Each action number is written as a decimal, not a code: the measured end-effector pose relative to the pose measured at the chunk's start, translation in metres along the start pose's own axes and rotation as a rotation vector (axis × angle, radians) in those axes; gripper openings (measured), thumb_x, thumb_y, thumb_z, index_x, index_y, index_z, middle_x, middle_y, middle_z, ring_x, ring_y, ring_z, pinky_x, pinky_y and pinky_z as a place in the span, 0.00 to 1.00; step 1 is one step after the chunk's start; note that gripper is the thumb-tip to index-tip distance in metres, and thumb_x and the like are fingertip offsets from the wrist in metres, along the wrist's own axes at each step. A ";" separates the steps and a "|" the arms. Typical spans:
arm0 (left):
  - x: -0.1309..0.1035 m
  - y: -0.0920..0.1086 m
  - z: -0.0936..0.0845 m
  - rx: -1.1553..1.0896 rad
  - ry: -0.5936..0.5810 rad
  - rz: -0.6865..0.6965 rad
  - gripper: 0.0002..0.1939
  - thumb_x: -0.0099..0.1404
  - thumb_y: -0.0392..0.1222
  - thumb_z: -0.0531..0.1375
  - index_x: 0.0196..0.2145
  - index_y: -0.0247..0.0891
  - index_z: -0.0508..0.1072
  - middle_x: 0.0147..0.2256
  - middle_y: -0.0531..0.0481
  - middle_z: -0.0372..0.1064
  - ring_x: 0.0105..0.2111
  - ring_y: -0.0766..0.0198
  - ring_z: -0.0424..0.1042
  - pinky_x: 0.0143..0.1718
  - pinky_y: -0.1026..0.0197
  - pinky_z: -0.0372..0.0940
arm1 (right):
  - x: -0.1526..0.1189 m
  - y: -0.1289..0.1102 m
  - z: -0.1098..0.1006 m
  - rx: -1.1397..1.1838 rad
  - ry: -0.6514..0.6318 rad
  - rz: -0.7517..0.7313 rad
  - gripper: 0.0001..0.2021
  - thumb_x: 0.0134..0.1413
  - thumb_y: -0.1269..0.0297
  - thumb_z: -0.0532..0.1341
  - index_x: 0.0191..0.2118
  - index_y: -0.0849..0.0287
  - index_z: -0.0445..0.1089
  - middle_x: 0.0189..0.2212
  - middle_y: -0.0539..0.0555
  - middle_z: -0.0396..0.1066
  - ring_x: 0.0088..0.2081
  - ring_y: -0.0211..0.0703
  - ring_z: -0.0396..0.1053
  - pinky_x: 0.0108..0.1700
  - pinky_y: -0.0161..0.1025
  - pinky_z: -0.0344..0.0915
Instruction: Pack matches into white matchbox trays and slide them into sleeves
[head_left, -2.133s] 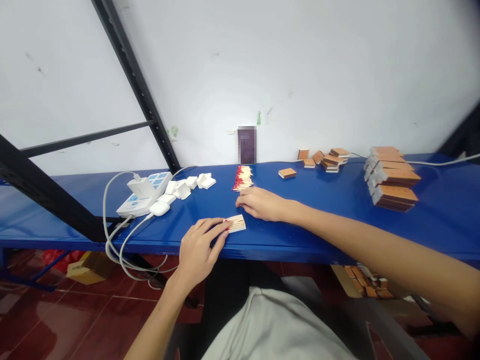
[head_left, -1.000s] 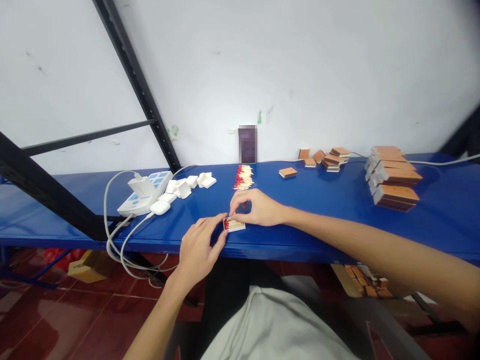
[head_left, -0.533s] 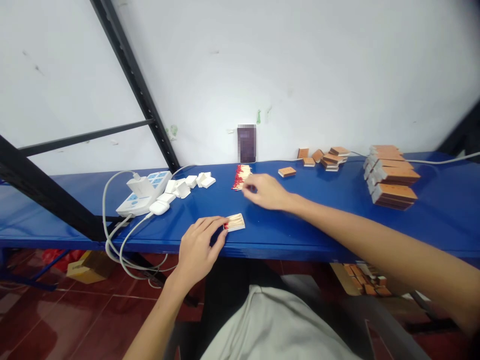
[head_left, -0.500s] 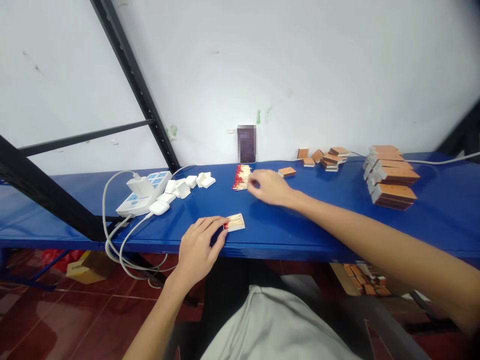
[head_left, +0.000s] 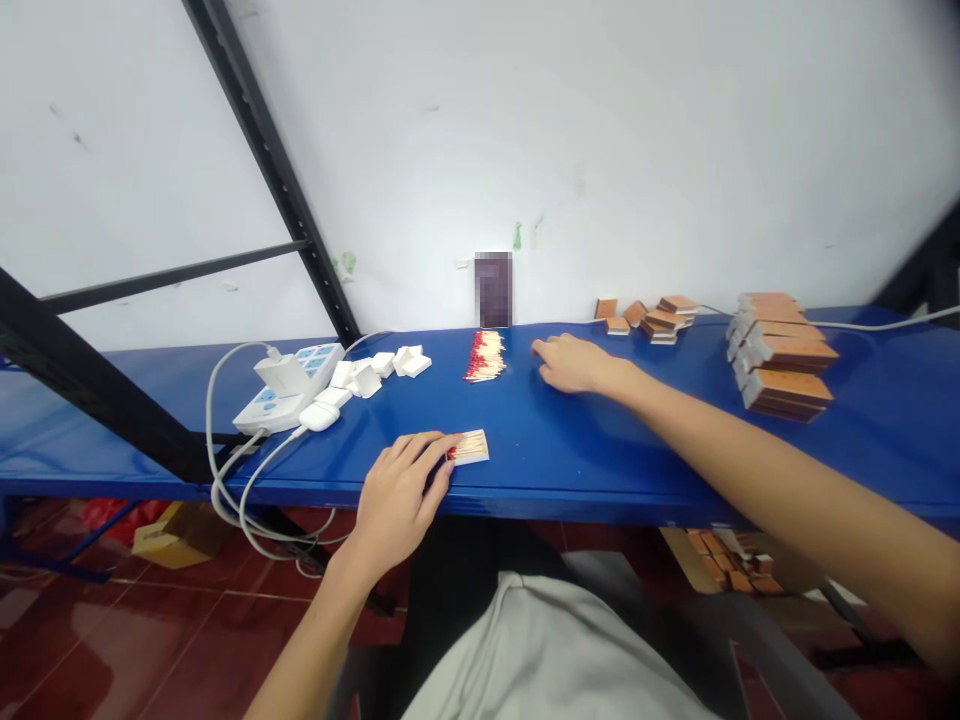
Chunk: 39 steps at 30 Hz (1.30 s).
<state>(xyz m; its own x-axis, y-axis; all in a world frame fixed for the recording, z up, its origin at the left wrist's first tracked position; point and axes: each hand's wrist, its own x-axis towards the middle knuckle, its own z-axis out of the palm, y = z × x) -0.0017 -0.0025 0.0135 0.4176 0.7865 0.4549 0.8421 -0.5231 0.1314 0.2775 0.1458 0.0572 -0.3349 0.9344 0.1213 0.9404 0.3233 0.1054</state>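
Note:
Near the front edge of the blue shelf, my left hand (head_left: 401, 490) is closed on the end of a white matchbox tray (head_left: 472, 458). Matches with red heads lie in that tray, and my fingers cover part of its left end. Further back, my right hand (head_left: 574, 364) rests low over the shelf with its fingers curled. It covers the spot where a brown matchbox lay, and whatever is under or in the fingers is hidden. To its left, apart from it, lies a pile of loose matches (head_left: 486, 356), red heads to the left.
White empty trays (head_left: 365, 378) lie left, beside a power strip (head_left: 289, 390) with cables and a white charging case (head_left: 319, 415). Brown matchboxes (head_left: 664, 322) lie back right; stacked ones (head_left: 787, 350) stand further right. A dark pixelated object (head_left: 493, 290) leans on the wall.
My right hand has moved right, away from the match pile, onto the spot of the single brown matchbox, which is now hidden. My left hand and the tray have stayed nearly still.

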 end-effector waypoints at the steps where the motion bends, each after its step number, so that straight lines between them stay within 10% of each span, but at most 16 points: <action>1: 0.000 0.000 0.000 0.005 -0.003 0.002 0.18 0.73 0.43 0.48 0.57 0.46 0.67 0.52 0.49 0.68 0.51 0.58 0.65 0.49 0.55 0.62 | -0.003 -0.005 -0.003 -0.013 0.011 -0.016 0.20 0.59 0.67 0.50 0.55 0.63 0.64 0.51 0.67 0.68 0.53 0.59 0.64 0.49 0.49 0.62; 11: -0.002 -0.002 0.005 -0.018 0.027 -0.016 0.19 0.73 0.44 0.49 0.59 0.46 0.64 0.53 0.49 0.67 0.51 0.58 0.65 0.51 0.55 0.60 | -0.018 -0.029 -0.014 -0.082 -0.095 -0.025 0.18 0.60 0.67 0.52 0.53 0.70 0.64 0.48 0.71 0.68 0.49 0.61 0.67 0.43 0.48 0.64; 19: -0.003 -0.004 0.008 0.077 0.035 -0.012 0.20 0.73 0.44 0.47 0.59 0.43 0.65 0.47 0.45 0.64 0.45 0.56 0.64 0.47 0.53 0.62 | -0.035 -0.059 -0.024 0.375 -0.024 -0.561 0.25 0.55 0.42 0.57 0.44 0.60 0.69 0.44 0.60 0.69 0.39 0.48 0.68 0.38 0.40 0.62; 27: -0.002 -0.003 0.008 0.049 0.053 -0.020 0.19 0.72 0.42 0.48 0.58 0.42 0.65 0.49 0.46 0.66 0.47 0.55 0.63 0.49 0.53 0.62 | -0.033 -0.059 -0.019 0.506 -0.041 -0.713 0.15 0.49 0.63 0.63 0.44 0.61 0.72 0.39 0.56 0.71 0.38 0.43 0.67 0.41 0.38 0.64; 39: -0.003 -0.005 0.006 0.081 0.014 0.010 0.19 0.73 0.41 0.46 0.57 0.44 0.67 0.50 0.46 0.64 0.46 0.56 0.62 0.48 0.52 0.62 | -0.033 -0.058 -0.025 0.572 -0.122 -0.673 0.16 0.46 0.62 0.66 0.43 0.61 0.74 0.37 0.53 0.73 0.35 0.40 0.68 0.36 0.35 0.62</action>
<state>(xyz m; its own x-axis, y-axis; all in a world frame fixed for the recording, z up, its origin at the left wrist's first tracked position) -0.0049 -0.0005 0.0061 0.4220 0.7762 0.4684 0.8629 -0.5024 0.0550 0.2322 0.0925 0.0722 -0.8490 0.5183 0.1026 0.4430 0.8041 -0.3965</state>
